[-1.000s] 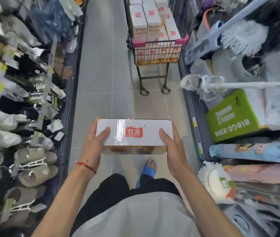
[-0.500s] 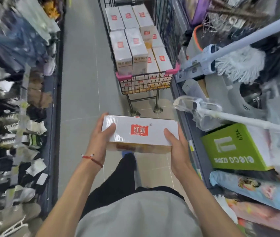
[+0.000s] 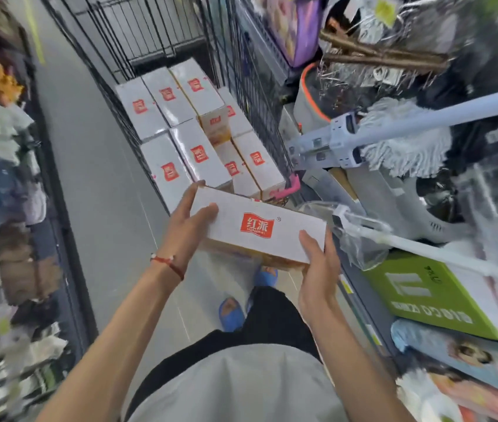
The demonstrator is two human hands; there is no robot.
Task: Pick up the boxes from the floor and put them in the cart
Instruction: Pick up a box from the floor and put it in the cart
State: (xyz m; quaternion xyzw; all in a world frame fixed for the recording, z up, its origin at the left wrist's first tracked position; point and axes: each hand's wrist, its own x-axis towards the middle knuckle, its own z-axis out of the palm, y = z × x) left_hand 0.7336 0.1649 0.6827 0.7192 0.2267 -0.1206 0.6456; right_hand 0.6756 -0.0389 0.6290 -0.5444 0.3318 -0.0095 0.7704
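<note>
Box (image 3: 256,229): white, red logo, held in the air at the near end of the cart (image 3: 156,38), above the floor (image 3: 98,184). Left grip (image 3: 186,226), right grip (image 3: 317,266): each clasps 1 end, thumb on top. Cart: black wire, stacked with matching boxes (image 3: 199,153). Beside: mop (image 3: 405,147), green carton (image 3: 430,296).

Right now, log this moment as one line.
phase: box in hand, not yet in cart | left hand: grips box's left end | right hand: grips right end | cart: loaded with matching boxes
</note>
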